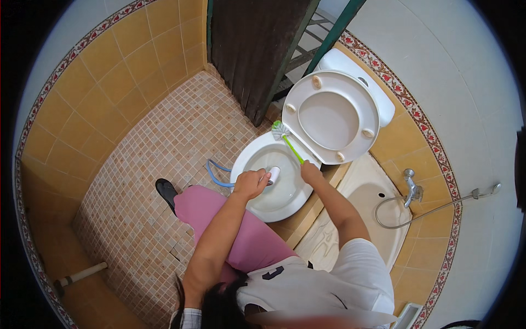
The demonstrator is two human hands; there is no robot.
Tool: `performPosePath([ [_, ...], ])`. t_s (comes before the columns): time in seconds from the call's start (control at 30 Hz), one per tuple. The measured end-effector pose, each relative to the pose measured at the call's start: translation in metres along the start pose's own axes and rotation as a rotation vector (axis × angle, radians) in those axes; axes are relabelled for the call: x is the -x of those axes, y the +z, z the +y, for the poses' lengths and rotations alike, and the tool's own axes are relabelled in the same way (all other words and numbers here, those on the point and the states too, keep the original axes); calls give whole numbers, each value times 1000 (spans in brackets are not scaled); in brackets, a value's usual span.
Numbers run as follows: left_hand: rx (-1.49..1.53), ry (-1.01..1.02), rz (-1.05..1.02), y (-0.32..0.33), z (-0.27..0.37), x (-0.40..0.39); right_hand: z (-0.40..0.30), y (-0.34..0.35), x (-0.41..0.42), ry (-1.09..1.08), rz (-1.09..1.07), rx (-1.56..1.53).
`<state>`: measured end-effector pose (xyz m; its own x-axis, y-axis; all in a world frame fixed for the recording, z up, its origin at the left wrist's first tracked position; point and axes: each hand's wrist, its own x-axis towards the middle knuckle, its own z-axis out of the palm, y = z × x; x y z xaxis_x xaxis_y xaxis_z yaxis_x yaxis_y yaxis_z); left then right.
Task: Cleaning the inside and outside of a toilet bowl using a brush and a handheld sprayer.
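Note:
In my left hand [250,184] is a white hand sprayer [274,174], held over the bowl of a white toilet [242,162]. A blue hose [214,176] loops out past the left side of the rim. My right hand [311,174] grips the handle of a green toilet brush [293,149] near the right side of the rim. The brush's grey and green bristle head [280,130] is at the back of the rim, beside the raised seat [291,94]; whether it touches is unclear. A little water seems to lie in the bowl.
Behind the seat stands the white cistern [386,109]. To the right is a cream bathtub [361,197] with a wall-mounted mixer tap [412,191] and shower hose [390,227]. A dark wooden door [254,49] stands beyond the tiled floor [164,135]. A pipe [84,274] juts from the left wall.

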<state>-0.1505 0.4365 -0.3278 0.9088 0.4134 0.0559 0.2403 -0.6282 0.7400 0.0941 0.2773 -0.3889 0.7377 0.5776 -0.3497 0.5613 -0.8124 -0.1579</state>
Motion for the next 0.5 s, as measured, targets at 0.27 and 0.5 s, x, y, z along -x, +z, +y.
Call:
performPosePath([
  [0.27, 47, 50, 41, 0, 0, -2, 103, -30, 124, 175, -177, 133],
  [0.5, 37, 56, 44, -1, 1, -2, 23, 2, 31, 19, -74, -12],
])
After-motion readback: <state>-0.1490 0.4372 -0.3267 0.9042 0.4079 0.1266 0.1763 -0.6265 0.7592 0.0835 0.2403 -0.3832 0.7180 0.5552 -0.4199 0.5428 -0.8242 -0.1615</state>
